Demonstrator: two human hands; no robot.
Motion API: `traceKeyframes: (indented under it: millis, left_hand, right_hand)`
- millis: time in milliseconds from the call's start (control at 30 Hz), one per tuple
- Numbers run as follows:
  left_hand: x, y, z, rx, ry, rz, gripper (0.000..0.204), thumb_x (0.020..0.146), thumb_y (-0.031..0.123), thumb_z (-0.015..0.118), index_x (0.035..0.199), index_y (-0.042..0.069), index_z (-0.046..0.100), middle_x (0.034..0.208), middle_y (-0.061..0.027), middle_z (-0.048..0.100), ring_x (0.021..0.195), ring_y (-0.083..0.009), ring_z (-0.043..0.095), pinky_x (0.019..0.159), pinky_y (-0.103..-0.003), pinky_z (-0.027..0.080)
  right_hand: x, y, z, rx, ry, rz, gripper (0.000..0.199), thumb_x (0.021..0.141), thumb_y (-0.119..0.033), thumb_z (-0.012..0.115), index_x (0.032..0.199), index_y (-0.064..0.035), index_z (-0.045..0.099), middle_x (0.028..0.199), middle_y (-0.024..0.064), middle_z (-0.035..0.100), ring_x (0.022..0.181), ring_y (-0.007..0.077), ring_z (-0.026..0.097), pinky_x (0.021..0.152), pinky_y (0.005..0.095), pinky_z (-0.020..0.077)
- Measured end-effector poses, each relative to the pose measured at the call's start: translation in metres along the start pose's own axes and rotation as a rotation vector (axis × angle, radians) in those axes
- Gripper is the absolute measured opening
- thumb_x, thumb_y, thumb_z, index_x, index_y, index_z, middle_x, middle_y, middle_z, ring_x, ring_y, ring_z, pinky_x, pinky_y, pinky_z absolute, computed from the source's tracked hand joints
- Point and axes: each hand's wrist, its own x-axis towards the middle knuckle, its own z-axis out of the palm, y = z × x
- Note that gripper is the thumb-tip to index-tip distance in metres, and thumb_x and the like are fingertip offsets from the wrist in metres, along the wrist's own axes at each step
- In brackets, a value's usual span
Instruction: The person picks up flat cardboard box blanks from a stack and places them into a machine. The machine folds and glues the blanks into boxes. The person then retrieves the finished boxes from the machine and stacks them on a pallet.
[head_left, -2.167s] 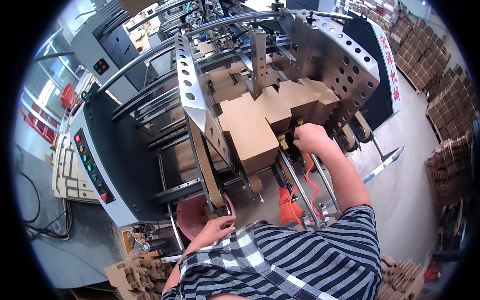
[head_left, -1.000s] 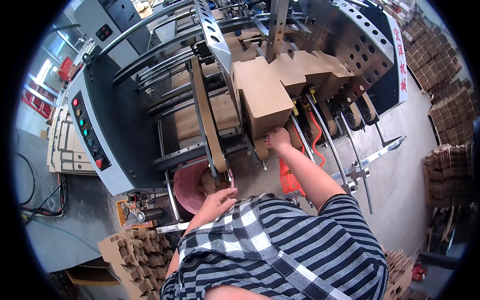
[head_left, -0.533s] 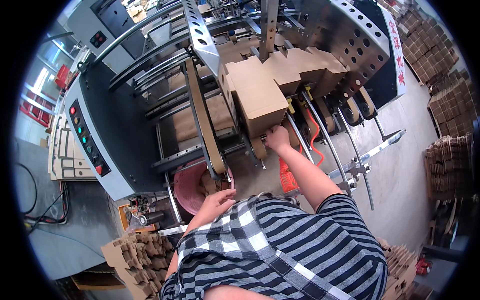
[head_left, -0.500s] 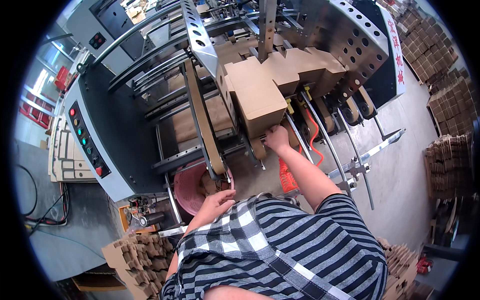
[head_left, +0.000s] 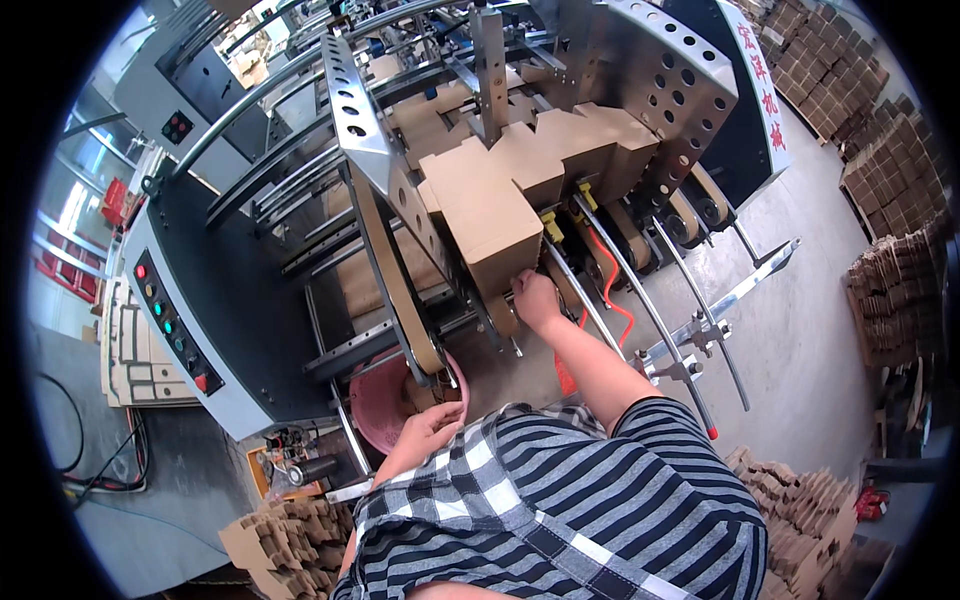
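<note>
A thick stack of brown cardboard blanks (head_left: pixel 490 215) lies in the machine's feeder, between upright metal side plates. At its near lower edge is my right hand (head_left: pixel 537 300), fingers curled in against the bottom of the stack, just above a belt roller. The hand's back hides whatever the fingertips grip. My left hand (head_left: pixel 432 430) hangs in front of my body beside a pink basket (head_left: pixel 368 405). Its fingers are loosely stretched, with nothing in them.
Metal rods (head_left: pixel 650 310) and a crossbar (head_left: pixel 715 315) jut toward me on the right, near an orange air hose (head_left: pixel 607 270). A button panel (head_left: pixel 172 325) stands left. Cardboard stacks (head_left: pixel 880 310) line the right side; more bundles (head_left: pixel 290 545) flank me below.
The whole view has shifted slightly, and the machine appears farther left. My right hand remains at the stack's lower edge; my left hand still hangs by the basket.
</note>
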Motion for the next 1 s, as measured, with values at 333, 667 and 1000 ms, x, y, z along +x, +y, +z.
traceKeyframes:
  millis: [333,667,1000]
  left_hand:
    - [0.003,0.010,0.001,0.042,-0.028,-0.009,0.037,0.090,0.012,0.061,0.124,0.000,0.054,0.110,-0.0073,0.064,0.098,-0.0114,0.059,0.087,-0.024,0.046]
    - [0.008,0.008,0.000,0.030,-0.059,0.007,0.037,0.089,0.012,0.062,0.123,-0.001,0.055,0.110,-0.0079,0.064,0.099,-0.0118,0.059,0.088,-0.025,0.046]
    - [0.005,-0.022,-0.005,-0.088,-0.032,-0.007,0.040,0.091,0.013,0.061,0.127,0.000,0.052,0.112,-0.0068,0.063,0.099,-0.0103,0.058,0.083,-0.023,0.046]
  right_hand:
    - [0.001,0.002,-0.012,-0.062,-0.088,0.000,0.026,0.089,-0.027,0.056,0.080,-0.0035,0.061,0.080,0.0209,0.064,0.079,0.0400,0.061,0.069,0.0483,0.0488]
    - [0.012,0.004,-0.018,-0.145,-0.196,-0.043,0.027,0.087,-0.030,0.057,0.087,-0.0053,0.067,0.083,0.0190,0.065,0.084,0.0371,0.063,0.075,0.0472,0.0497]
    - [0.094,-0.031,-0.197,0.180,-0.356,0.340,0.021,0.078,-0.017,0.059,0.076,0.0030,0.066,0.065,0.0133,0.065,0.055,0.0209,0.065,0.054,0.0322,0.0531]
